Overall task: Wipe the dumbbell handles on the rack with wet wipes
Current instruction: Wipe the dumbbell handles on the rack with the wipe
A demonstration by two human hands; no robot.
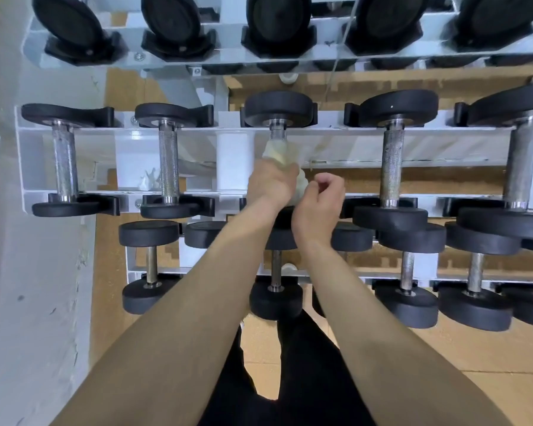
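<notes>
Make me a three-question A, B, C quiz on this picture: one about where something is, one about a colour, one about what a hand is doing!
1. Where is the wet wipe?
A. on the floor
B. round a dumbbell handle on the middle shelf
C. on the top shelf

2. What colour are the dumbbell ends?
A. black
B. red
C. yellow

3. What is the left hand doing?
A. lying flat on the floor
B. lifting a dumbbell
C. gripping the wet wipe

Answers: 1 B, it wraps the third handle from the left there. 2 A, every end is black. 3 C, it is clasped round the wet wipe on the handle.
</notes>
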